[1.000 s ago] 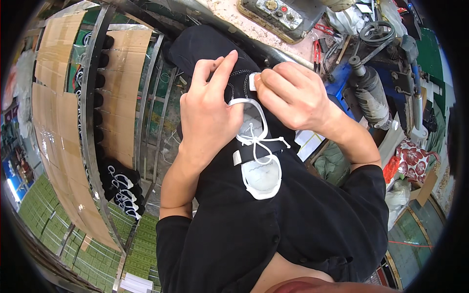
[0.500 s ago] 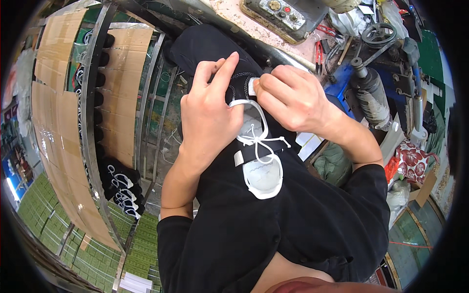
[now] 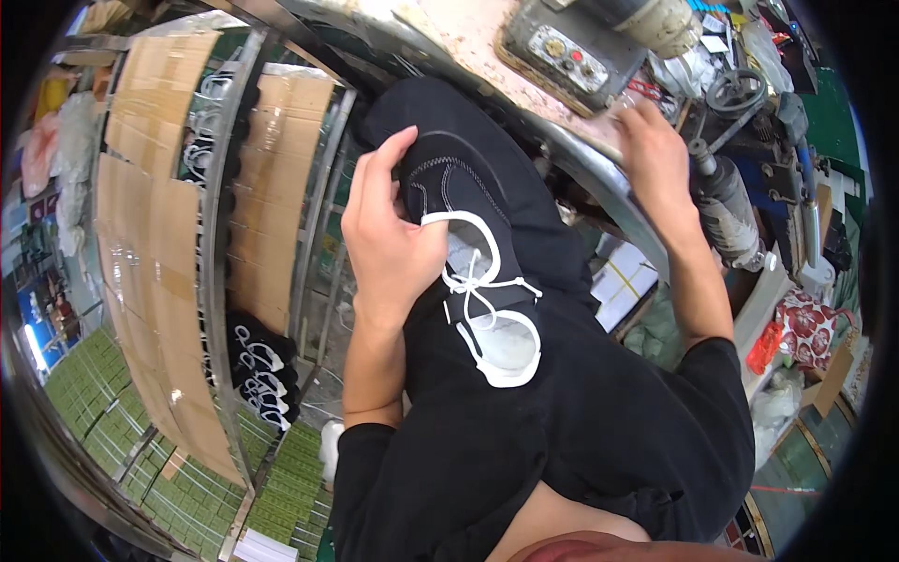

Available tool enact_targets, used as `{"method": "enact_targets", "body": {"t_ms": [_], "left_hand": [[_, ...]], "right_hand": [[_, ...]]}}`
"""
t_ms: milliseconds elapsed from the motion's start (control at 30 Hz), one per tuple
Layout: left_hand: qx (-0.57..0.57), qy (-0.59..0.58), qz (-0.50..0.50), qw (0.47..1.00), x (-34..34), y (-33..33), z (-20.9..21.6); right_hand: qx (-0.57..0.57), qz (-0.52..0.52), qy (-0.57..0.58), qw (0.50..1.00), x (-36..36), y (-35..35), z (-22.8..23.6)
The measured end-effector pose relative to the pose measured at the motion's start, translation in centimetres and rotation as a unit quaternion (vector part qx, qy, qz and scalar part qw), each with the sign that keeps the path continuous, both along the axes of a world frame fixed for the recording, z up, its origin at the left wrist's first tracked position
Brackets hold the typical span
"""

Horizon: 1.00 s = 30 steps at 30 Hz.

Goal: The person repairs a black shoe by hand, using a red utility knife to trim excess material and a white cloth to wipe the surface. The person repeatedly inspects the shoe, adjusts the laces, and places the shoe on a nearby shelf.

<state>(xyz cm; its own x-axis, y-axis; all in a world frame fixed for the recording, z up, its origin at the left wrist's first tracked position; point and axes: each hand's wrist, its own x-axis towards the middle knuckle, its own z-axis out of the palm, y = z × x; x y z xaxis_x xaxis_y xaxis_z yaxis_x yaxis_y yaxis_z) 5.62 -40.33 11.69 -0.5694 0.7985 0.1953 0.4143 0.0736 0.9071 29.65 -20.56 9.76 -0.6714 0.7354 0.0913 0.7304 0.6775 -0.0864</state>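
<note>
A black shoe (image 3: 473, 194) with pale stitching, white edging and a white inside lies along my lap, its toe pointing away from me. Across its middle, a white lace (image 3: 480, 292) is tied in a loose bow. My left hand (image 3: 386, 258) grips the shoe's left side, thumb at the white edging and fingers around the toe part. Away from the shoe, my right hand (image 3: 655, 155) is over the workbench edge, close to red-handled pliers (image 3: 646, 89). Its fingers are smeared by motion, so I cannot make out whether anything is in them.
A worn metal control box (image 3: 567, 61) sits on the workbench (image 3: 468, 28), with a machine handwheel (image 3: 735, 91) to its right. On my left, a metal rack (image 3: 217, 234) holds cardboard sheets (image 3: 150, 253) and several black shoes (image 3: 257, 370). Red-and-white patterned cloth (image 3: 807, 328) lies at the right.
My right hand has left the shoe, where it pinched a white piece, and moved up and right to the workbench. My left hand keeps holding the shoe. The view has shifted slightly.
</note>
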Motion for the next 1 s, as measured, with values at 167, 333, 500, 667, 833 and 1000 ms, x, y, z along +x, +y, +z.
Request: {"method": "enact_targets", "body": {"t_ms": [167,333,500,667,833,1000], "left_hand": [[0.018,-0.037,-0.01,0.999,-0.9,-0.7,0.3],[0.022,-0.03,-0.021,0.999,-0.9,-1.0,0.2],[0.023,-0.031,-0.014,0.999,-1.0,-1.1,0.4],[0.003,-0.038,-0.014,0.999,-1.2,-0.5,0.3],[-0.013,-0.012,-0.049,0.999,-1.5,0.4,-1.5],[-0.025,-0.033,-0.066,0.997,-0.6,1.3,-1.5]], "right_hand": [[0.004,-0.082,-0.056,0.995,1.9,3.7,-3.5],[0.025,-0.155,-0.052,0.986,0.1,6.6,-5.4],[0.057,-0.206,-0.053,0.976,0.3,7.2,-6.3],[-0.036,-0.082,0.147,0.985,-1.1,-0.1,-2.7],[0.02,-0.138,0.057,0.989,3.5,-3.3,-6.4],[0.043,-0.195,0.059,0.978,2.9,-2.2,-6.6]]}}
